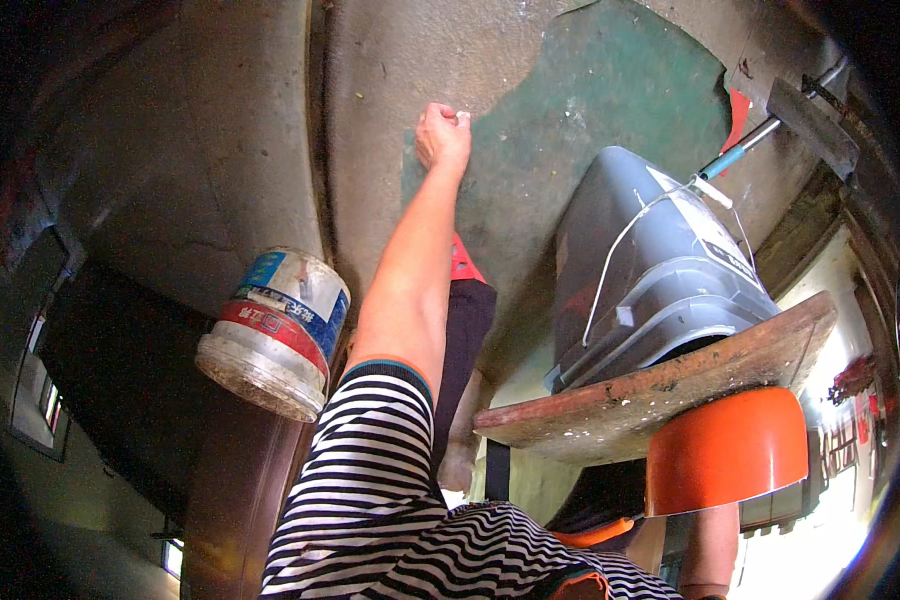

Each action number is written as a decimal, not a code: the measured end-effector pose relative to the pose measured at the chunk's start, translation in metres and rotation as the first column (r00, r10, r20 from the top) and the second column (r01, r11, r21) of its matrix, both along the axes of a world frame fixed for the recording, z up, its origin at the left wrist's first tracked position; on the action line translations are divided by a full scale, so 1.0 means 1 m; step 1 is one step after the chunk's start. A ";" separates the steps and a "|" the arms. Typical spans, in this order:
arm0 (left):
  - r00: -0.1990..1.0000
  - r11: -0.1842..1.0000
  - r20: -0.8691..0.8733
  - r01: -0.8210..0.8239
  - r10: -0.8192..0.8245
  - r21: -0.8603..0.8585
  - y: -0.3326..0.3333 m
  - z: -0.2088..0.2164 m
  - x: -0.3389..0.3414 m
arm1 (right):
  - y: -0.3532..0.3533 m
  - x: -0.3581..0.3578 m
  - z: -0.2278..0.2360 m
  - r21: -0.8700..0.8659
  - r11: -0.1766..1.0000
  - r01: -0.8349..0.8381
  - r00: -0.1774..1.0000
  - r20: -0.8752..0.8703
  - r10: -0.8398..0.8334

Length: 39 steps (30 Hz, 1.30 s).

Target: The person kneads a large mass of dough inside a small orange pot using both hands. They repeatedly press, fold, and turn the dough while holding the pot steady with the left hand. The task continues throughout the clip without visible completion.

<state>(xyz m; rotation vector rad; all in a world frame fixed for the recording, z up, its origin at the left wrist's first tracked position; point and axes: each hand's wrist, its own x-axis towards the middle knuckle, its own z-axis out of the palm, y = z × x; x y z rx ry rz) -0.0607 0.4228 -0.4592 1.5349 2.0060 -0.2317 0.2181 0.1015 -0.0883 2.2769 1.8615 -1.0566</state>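
Note:
My left arm, in a black-and-white striped sleeve, stretches forward over the floor. My left hand (442, 137) is closed, fingers curled, and a small white bit (462, 118) shows at the fingertips. What the bit is cannot be made out. Below the hand lies a worn green patch of floor (540, 130). At the lower right, my right forearm (712, 550) runs up behind a round orange pan (727, 450). The pan hides the right hand, so its grip is not visible. An orange handle (600, 533) points from the pan toward my body.
Right of my arm, a grey square bucket (610, 250) with a wire handle stands behind a wooden board (660, 385) speckled white. Left of the arm is a white, red and blue pail (275, 330). A flat-bladed tool (815, 130) with a blue-gripped shaft lies at the upper right.

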 end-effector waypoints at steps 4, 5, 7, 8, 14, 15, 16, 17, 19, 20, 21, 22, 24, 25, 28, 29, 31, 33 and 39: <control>1.000 1.000 0.017 0.015 -0.015 0.018 -0.004 0.000 -0.001 | -0.001 0.000 0.002 -0.001 1.000 0.005 1.000 -0.007 -0.005; 1.000 1.000 0.012 0.021 -0.021 0.013 -0.002 0.004 0.002 | -0.001 -0.001 0.002 -0.002 1.000 0.008 1.000 -0.006 -0.008; 1.000 1.000 0.006 0.026 -0.026 0.004 0.000 0.006 0.004 | -0.002 -0.001 0.003 0.000 1.000 0.010 1.000 -0.007 -0.010; 1.000 1.000 0.004 0.024 -0.024 -0.001 0.001 0.005 0.003 | -0.001 -0.001 0.003 -0.002 1.000 0.011 1.000 -0.009 -0.011; 0.999 0.999 0.023 0.046 -0.046 0.021 0.001 0.002 -0.001 | 0.001 -0.002 0.004 -0.006 1.000 0.013 1.000 -0.010 -0.013; 0.998 0.998 0.018 0.056 -0.057 0.040 0.000 0.001 -0.002 | 0.000 -0.002 0.005 -0.006 1.000 0.015 1.000 -0.010 -0.015; 0.998 0.998 0.024 0.052 -0.053 0.033 0.000 0.001 -0.003 | 0.001 -0.002 0.005 -0.008 1.000 0.017 1.000 -0.010 -0.017; 0.998 0.998 0.029 0.048 -0.049 0.026 0.000 0.000 -0.003 | 0.000 -0.002 0.005 -0.008 1.000 0.017 1.000 -0.009 -0.017; 0.997 0.997 0.027 0.068 -0.069 0.035 0.000 0.001 -0.004 | 0.000 -0.003 0.005 -0.009 1.000 0.019 1.000 -0.008 -0.019; 0.996 0.995 0.020 0.091 -0.092 0.051 -0.001 0.001 -0.004 | 0.000 -0.002 0.005 -0.006 1.000 0.018 1.000 -0.005 -0.018; 0.993 0.991 0.011 0.114 -0.115 0.066 -0.001 0.002 -0.004 | -0.001 -0.003 0.006 -0.009 1.000 0.021 1.000 -0.007 -0.021; 0.993 0.992 0.016 0.112 -0.114 0.062 0.000 0.003 -0.004 | -0.001 -0.003 0.005 -0.008 1.000 0.021 1.000 -0.006 -0.021; 0.994 0.993 0.025 0.109 -0.111 0.053 0.000 0.004 -0.003 | -0.001 -0.004 0.006 -0.009 1.000 0.022 1.000 -0.009 -0.022; 0.990 0.989 0.013 0.140 -0.141 0.056 0.000 0.005 -0.003 | -0.002 -0.004 0.006 -0.011 1.000 0.022 1.000 -0.009 -0.022; 0.978 0.976 -0.005 0.206 -0.206 0.074 -0.002 0.009 -0.002 | -0.002 -0.004 0.006 -0.009 1.000 0.023 1.000 -0.009 -0.023; 0.977 0.973 0.003 0.212 -0.213 0.087 -0.003 0.011 0.000 | -0.002 -0.004 0.006 -0.009 1.000 0.024 1.000 -0.007 -0.024; 0.968 0.960 0.025 0.243 -0.249 0.137 -0.005 0.012 0.001 | -0.003 -0.004 0.007 -0.009 1.000 0.026 1.000 -0.006 -0.026; 0.950 0.933 0.051 0.291 -0.308 0.214 -0.007 0.012 -0.004 | -0.003 -0.004 0.007 -0.008 0.999 0.032 0.999 -0.005 -0.032; 0.932 0.905 0.051 0.335 -0.360 0.262 -0.007 0.031 -0.016 | -0.001 0.000 0.008 0.007 0.999 0.034 0.999 -0.002 -0.034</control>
